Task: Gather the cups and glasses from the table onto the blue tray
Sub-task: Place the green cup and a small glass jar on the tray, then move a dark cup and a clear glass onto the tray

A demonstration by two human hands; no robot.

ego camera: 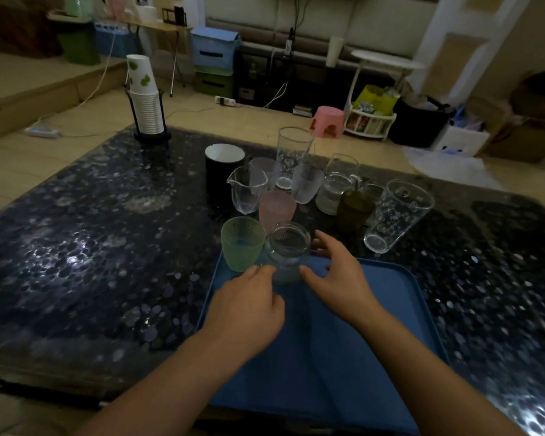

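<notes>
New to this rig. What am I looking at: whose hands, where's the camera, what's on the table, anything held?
No robot: a person's bare hands, filmed by one head-worn camera looking down. The left hand and right hand touch a clear ribbed glass from either side at the far end of the blue tray, beside a green frosted cup. Beyond it, on the dark table, stand a pink cup, a black mug and more clear glasses.

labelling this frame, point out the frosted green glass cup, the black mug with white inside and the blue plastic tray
frosted green glass cup (242, 247), head view, middle of its outer wall
black mug with white inside (217, 174), head view, its dark side wall
blue plastic tray (400, 297), head view, bare floor near its right rim
</notes>
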